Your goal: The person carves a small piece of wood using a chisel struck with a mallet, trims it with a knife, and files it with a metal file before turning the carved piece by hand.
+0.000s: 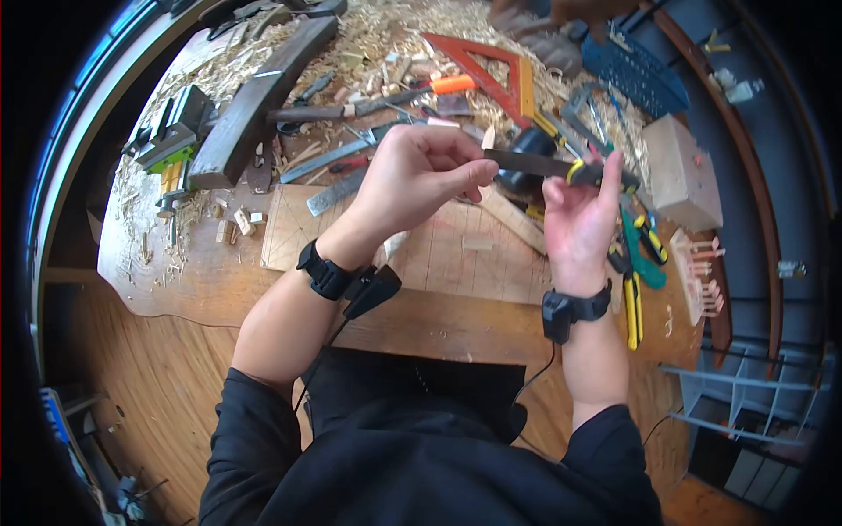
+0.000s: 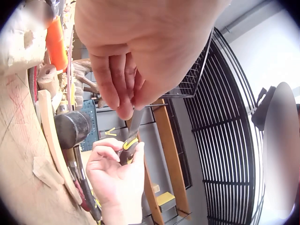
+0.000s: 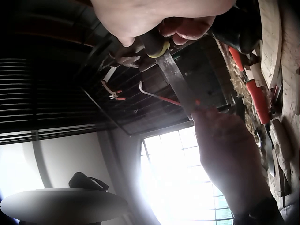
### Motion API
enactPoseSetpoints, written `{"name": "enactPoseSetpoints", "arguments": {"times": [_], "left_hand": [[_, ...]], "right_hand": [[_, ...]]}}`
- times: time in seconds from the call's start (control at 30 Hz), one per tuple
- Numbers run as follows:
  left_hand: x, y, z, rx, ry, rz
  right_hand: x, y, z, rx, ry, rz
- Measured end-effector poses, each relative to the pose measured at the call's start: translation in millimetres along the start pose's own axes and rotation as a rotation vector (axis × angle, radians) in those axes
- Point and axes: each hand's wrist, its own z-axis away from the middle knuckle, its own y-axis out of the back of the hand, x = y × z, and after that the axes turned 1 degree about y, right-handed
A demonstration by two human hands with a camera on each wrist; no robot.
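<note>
A chisel (image 1: 531,164) with a flat grey blade and a black-and-yellow handle is held level above the workbench, between both hands. My right hand (image 1: 579,215) grips its handle, with the index finger (image 1: 611,171) pointing up. At the far end, the thumb and fingers of my left hand (image 1: 417,180) pinch the blade's tip, which they partly cover. The left wrist view shows the blade (image 2: 135,124) running between the two hands. Behind the blade lies a black-headed mallet (image 2: 72,130). Below the hands, a board (image 1: 430,267) with pencilled lines rests on the bench.
Shavings and tools cover the back of the workbench (image 1: 386,320), among them a red set square (image 1: 478,66) and an orange-handled tool (image 1: 452,84). A long dark wooden beam (image 1: 263,101) and a green vise (image 1: 175,131) stand left. Right are a wood block (image 1: 684,175) and yellow-handled pliers (image 1: 633,307).
</note>
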Motion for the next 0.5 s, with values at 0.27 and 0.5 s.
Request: {"name": "enactPoseSetpoints", "arguments": {"times": [0.27,0.5], "left_hand": [[3,-7,3,-0.103,0.087,-0.473],[-1,-12,8,-0.259,-0.030,-0.842]], "right_hand": [[-6,12,-20,0.007,0.100,-0.135],[-24,20,-20,-0.189,0.047,-0.198]]}}
